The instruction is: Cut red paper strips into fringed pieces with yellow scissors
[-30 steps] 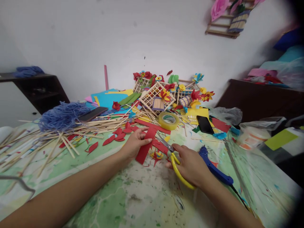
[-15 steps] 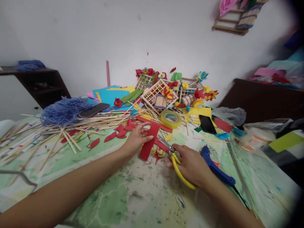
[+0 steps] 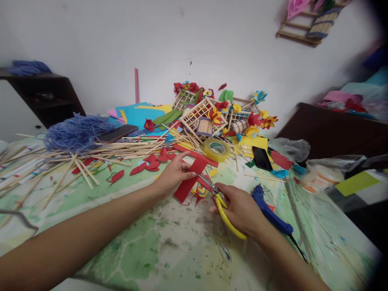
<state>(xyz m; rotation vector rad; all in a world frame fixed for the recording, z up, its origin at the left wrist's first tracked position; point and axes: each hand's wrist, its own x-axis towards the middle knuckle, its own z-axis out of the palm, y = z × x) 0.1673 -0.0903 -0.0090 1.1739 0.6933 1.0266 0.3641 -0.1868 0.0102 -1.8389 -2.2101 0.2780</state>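
Between the thumb and fingers of my left hand (image 3: 176, 173) is a strip of red paper (image 3: 185, 188), held tilted above the table. My right hand (image 3: 239, 206) grips yellow-handled scissors (image 3: 226, 218), whose blades point up and left to the strip's right edge. Whether the blades are cutting into the paper, I cannot tell. Beneath them lies a red and yellow paper flower (image 3: 199, 193) among small scraps. Several red paper petals (image 3: 153, 165) are scattered left of my left hand, and a longer red strip (image 3: 206, 159) lies behind it.
A roll of clear tape (image 3: 216, 149) and a black phone (image 3: 262, 158) lie beyond my hands. A blue glue gun (image 3: 269, 212) rests right of my right hand. Wooden sticks (image 3: 130, 150), blue string (image 3: 74, 133) and stick frames with paper flowers (image 3: 203, 119) fill the back.
The red strip has tilted further over to the right at its top. The scissors' blades have shifted slightly left with it. The whole view has moved a little.
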